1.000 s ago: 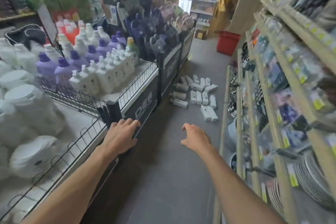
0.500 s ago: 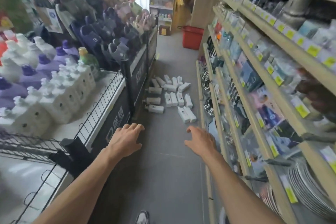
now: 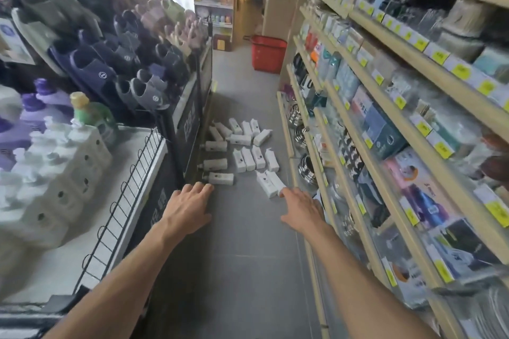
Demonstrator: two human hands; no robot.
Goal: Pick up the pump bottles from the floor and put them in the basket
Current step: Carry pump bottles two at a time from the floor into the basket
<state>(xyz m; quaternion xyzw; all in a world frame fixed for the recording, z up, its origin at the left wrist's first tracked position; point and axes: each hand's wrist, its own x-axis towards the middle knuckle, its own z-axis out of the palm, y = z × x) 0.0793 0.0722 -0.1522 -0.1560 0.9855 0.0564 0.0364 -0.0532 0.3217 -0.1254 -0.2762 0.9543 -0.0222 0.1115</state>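
I am holding both arms out ahead: my left hand (image 3: 190, 206) is hanging flat with relaxed fingers, gripping nothing, and my right hand (image 3: 300, 208) is loosely spread, also empty. Just beyond them the white pump bottles (image 3: 243, 153) are lying scattered on the grey floor (image 3: 242, 270). Farther on, the red basket (image 3: 268, 53) is standing well apart from them. I am judging the collecting not yet begun, with the whole pile waiting.

Both bare arms reach forward, left hand (image 3: 190, 208) and right hand (image 3: 301, 210) palm-down, fingers relaxed.
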